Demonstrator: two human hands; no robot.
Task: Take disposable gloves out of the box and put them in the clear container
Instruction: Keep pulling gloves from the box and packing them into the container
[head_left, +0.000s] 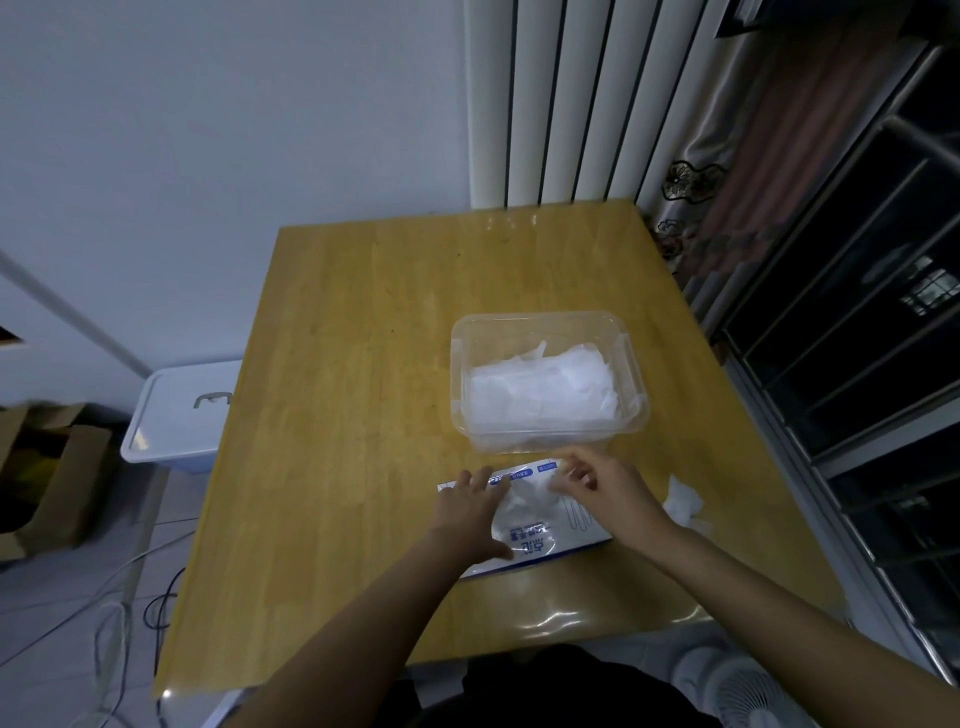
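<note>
Wooden table (337, 364) carries the flat glove box (540, 545) at its near edge, where the left hand (470, 512) presses down on the box's left side with fingers spread and straight. The right hand (608, 493) pinches a thin translucent glove (524, 499) at the box's opening. Just beyond stands the clear container (636, 374) holding a pile of gloves (540, 384), a crumpled white piece (683, 501) lies right of the box, and a white lidded bin (176, 410) sits on the floor to the left.
</note>
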